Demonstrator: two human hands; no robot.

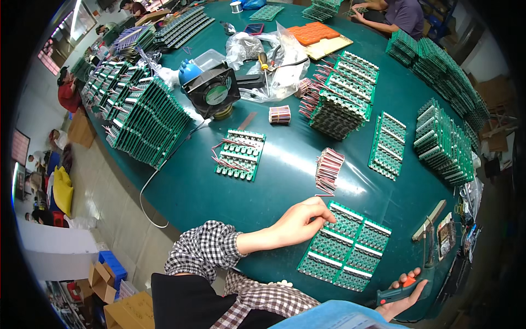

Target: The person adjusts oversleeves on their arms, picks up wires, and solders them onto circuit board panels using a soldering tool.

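Note:
My left hand [302, 220] rests with curled fingers on the near left corner of a green panel of circuit boards [346, 247] that lies flat on the dark green table [274, 164]. Whether it pinches anything is too small to tell. My right hand [404, 289] grips a soldering iron [419, 274] with an orange and green handle, just right of the panel near the table's front edge. A bundle of red and white wire leads [327, 171] lies just beyond my left hand.
Another board panel with wires attached [239, 154] lies further left. Tall stacks of green boards [148, 120] stand left, centre [339, 98] and right [444, 142]. A small black fan [212, 90] and plastic bags [263, 60] sit behind. Another person [392, 13] works at the far side.

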